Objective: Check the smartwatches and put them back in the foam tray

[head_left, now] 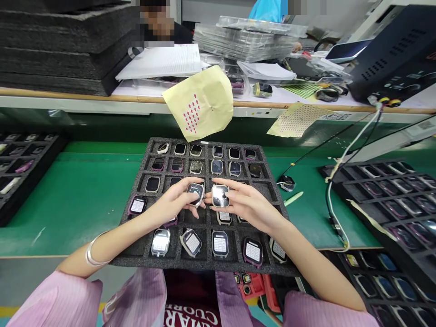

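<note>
My left hand (180, 200) is closed around a smartwatch case (195, 193) without a strap, its thumb lying on the dark screen. In my right hand (247, 200) is a second strapless smartwatch (220, 197) with a pale frame; its screen shines with glare and a finger touches it. Both watches are held side by side above a black foam tray (200, 265). Several more watch cases lie in the tray's compartments. In the front row, a watch (220, 244) shows a lit white screen, while those in the back rows are dark. My hands hide some middle compartments.
Foam trays with watches stand at the left (20, 181) and right (398, 195). Right of the middle tray lie a pale green stick (293, 198) and a cable (329, 204). A shelf behind holds black foam blocks (61, 50), papers and plastic trays (245, 41). A yellow sheet (204, 104) hangs from it.
</note>
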Available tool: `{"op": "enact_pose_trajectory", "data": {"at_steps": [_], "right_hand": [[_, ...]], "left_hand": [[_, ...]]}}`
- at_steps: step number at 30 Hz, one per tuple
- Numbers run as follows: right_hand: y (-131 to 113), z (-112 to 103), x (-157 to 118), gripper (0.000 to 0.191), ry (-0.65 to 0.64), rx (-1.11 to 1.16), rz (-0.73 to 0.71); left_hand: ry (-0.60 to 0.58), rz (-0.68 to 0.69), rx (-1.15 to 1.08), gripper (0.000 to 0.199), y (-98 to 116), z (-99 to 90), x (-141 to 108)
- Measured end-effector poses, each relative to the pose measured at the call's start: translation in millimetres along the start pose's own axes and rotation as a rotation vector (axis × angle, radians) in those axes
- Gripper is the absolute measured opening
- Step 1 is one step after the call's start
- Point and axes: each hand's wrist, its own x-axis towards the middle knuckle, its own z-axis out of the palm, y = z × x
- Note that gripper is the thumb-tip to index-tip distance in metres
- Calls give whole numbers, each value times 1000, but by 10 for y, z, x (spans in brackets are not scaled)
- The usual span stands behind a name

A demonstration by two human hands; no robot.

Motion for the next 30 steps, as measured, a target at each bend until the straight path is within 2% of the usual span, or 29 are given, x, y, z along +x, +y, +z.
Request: {"op": "enact_pose_trajectory", "data": {"at_steps": [3, 6, 13, 26, 30], "right_hand": [[20, -17, 5, 45, 23, 17, -5], [30, -19, 7, 46, 55, 18, -40], [26, -32, 5, 43, 59, -1, -63], [42, -25, -17, 45, 81, -124, -145], [53, -29, -20, 44, 76, -146, -159]], "left_hand": [[27, -11, -136, 33, -2, -6, 12], [18, -6, -162, 38, -21, -19, 14], [7, 41, -76, 44, -92, -50, 18], [-66, 118, 31, 34, -80, -19, -24], [-57, 118, 51, 30, -58, 4, -23]]}}
